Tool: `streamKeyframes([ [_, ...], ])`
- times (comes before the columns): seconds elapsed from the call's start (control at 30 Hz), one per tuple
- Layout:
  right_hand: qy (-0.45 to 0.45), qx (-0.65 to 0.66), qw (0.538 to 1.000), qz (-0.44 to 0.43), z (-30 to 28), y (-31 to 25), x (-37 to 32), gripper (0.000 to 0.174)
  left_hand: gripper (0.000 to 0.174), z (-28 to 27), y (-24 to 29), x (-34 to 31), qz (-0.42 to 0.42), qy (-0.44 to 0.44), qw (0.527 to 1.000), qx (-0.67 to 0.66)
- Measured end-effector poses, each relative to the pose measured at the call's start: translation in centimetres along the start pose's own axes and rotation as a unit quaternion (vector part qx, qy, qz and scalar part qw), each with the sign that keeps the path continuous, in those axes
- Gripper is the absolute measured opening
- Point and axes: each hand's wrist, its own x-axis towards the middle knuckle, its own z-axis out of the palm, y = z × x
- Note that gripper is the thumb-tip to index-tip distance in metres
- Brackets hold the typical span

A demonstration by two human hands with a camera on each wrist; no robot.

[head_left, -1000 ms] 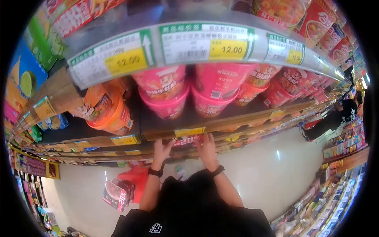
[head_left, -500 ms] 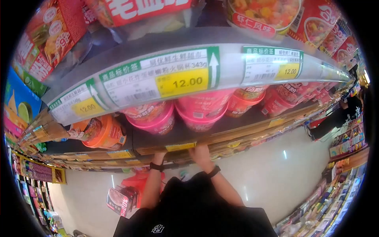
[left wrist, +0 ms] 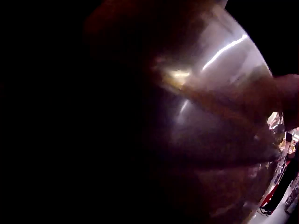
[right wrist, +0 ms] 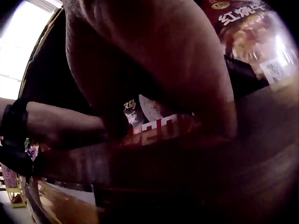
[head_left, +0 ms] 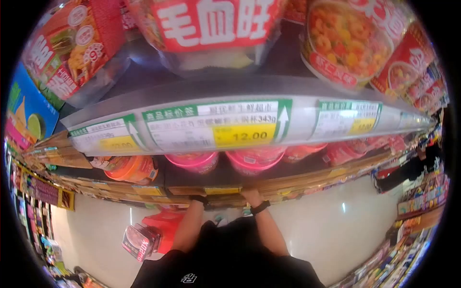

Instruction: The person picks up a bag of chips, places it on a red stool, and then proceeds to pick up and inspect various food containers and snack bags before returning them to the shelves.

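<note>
My right hand [right wrist: 154, 51] grips a meal pack [right wrist: 161, 130] with a red-and-white "20" band, its thumb and fingers spread over the pack's front at the edge of a wooden shelf [right wrist: 205, 163]. From the left, my left forearm [right wrist: 65, 121] with a dark wristband reaches to the same pack; my left hand's fingers are hidden behind the right hand. In the head view the shelf edge covers most of both hands. A shiny curved surface [left wrist: 224, 102] fills much of the left wrist view, otherwise dark.
Pink noodle tubs [head_left: 254, 161] and an orange tub [head_left: 132, 170] stand on the shelf above. A price-tag rail [head_left: 206, 127] crosses close in front. Similar packs [head_left: 137, 240] lie by a red basket [head_left: 165, 230] on the floor. Another person [head_left: 401, 173] is at right.
Both hands have moved in under the shelf edge, taking the pack out of the head view. The head view has shifted, bringing the price rail lower and more upper-shelf goods into sight.
</note>
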Motion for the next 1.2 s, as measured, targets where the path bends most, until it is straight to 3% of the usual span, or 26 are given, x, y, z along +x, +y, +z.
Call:
streamKeyframes([
  [0.07, -0.037, -0.078, 0.996, -0.015, -0.7, 0.3, -0.8, 0.043, 0.020, 0.3, 0.9, 0.1, -0.005, 0.006, 1.000, 0.006],
  [0.17, -0.098, 0.057, 0.991, 0.069, 0.0, 1.5, 0.0, 0.048, 0.019, 1.0, 1.6, -0.1, -0.020, 0.014, 1.000, 0.015],
  [0.23, -0.092, 0.174, 0.978, 0.072, -2.0, 2.1, 0.1, 0.048, 0.019, 1.4, 2.3, -0.4, -0.029, 0.024, 0.999, 0.018],
  [0.3, -0.019, 0.291, 0.957, 0.006, -0.8, 2.8, -0.7, 0.045, 0.019, 1.3, 3.3, -1.1, -0.038, 0.036, 0.998, 0.019],
  [0.43, -0.102, 0.264, 0.958, -0.047, -2.7, 0.6, 0.0, 0.041, 0.018, 1.8, 4.7, -2.8, -0.044, 0.062, 0.997, 0.021],
  [0.5, -0.184, 0.049, 0.974, -0.124, -2.1, -0.4, 0.6, 0.046, 0.018, 1.8, 5.6, -4.4, -0.039, 0.098, 0.994, 0.019],
  [0.6, -0.139, 0.240, 0.958, -0.076, -4.1, -3.6, -0.3, 0.057, 0.017, -0.2, 8.3, -7.1, -0.001, 0.255, 0.967, -0.011],
  [0.63, -0.087, 0.219, 0.967, -0.094, -4.0, -4.5, -1.0, 0.059, 0.017, -1.9, 9.5, -8.2, 0.016, 0.313, 0.949, -0.029],
  [0.67, -0.037, 0.200, 0.972, -0.115, -3.6, -5.4, -1.6, 0.063, 0.022, -6.5, 13.6, -10.7, -0.060, 0.245, 0.962, -0.107],
  [0.7, 0.011, 0.183, 0.973, -0.138, -3.5, -6.3, -2.3, 0.067, 0.025, -6.3, 13.2, -11.6, -0.083, 0.282, 0.944, -0.148],
  [0.73, -0.044, 0.308, 0.936, -0.163, -4.9, -7.6, -2.7, 0.070, 0.027, -6.0, 12.6, -13.0, -0.109, 0.321, 0.922, -0.187],
  [0.77, -0.003, 0.307, 0.924, -0.227, -4.8, -8.8, -2.8, 0.068, 0.030, -5.6, 11.7, -14.9, -0.138, 0.361, 0.895, -0.221],
  [0.8, -0.045, 0.345, 0.905, -0.244, -4.1, -9.6, -3.1, 0.067, 0.031, -4.9, 9.8, -17.1, -0.184, 0.352, 0.904, -0.157],
  [0.93, -0.224, 0.389, 0.828, -0.337, -0.5, -13.3, -5.0, 0.061, 0.027, -2.1, 3.7, -24.8, -0.282, 0.453, 0.831, -0.155],
  [1.03, -0.296, 0.372, 0.795, -0.375, 1.3, -16.0, -5.9, 0.059, 0.028, -2.6, 0.0, -29.4, -0.349, 0.465, 0.795, -0.174],
  [1.07, -0.281, 0.358, 0.802, -0.388, 2.0, -16.9, -6.1, 0.056, 0.027, -2.8, -1.2, -30.7, -0.344, 0.491, 0.780, -0.180],
  [1.2, -0.401, 0.385, 0.776, -0.298, 8.3, -20.2, -6.2, 0.054, 0.026, -5.7, -6.4, -35.1, -0.395, 0.516, 0.745, -0.148],
])
